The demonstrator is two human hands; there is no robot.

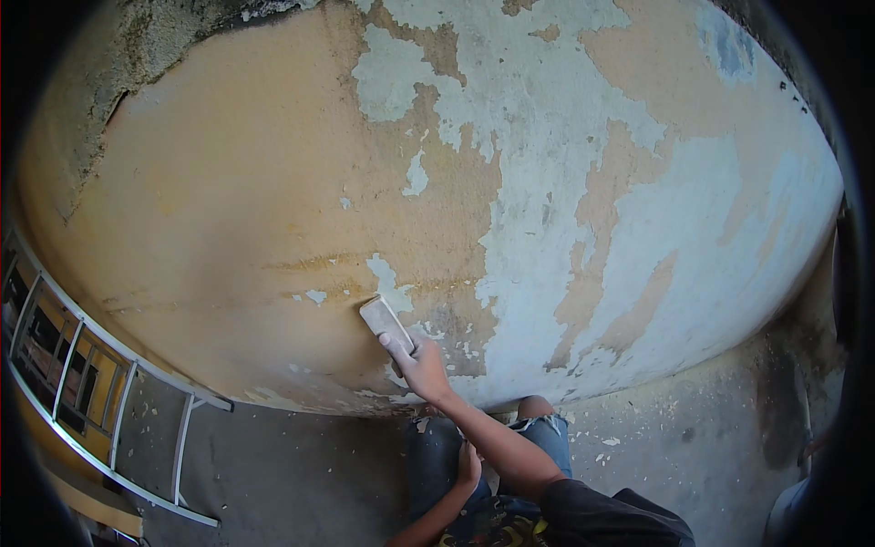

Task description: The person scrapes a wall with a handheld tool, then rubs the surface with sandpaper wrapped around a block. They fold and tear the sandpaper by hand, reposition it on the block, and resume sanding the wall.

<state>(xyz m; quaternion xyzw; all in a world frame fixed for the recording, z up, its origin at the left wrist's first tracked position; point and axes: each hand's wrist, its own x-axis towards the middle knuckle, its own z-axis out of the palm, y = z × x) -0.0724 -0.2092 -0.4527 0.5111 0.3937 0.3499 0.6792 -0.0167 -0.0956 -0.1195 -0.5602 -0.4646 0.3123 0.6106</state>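
Observation:
My right hand is closed on a flat, dusty scraper, with the thumb along its face. The scraper's pale far edge is up against the wall, just below a loose patch of light blue paint. Around it, the orange-tan surface shows dark stains and small paint flakes. My left hand rests low by my thigh, against the torn blue jeans, and its fingers are mostly hidden.
Light blue paint peels in large patches across the wall's middle and right. Rough bare masonry shows at the top left. A metal ladder lies at the left. Paint chips dot the grey concrete floor.

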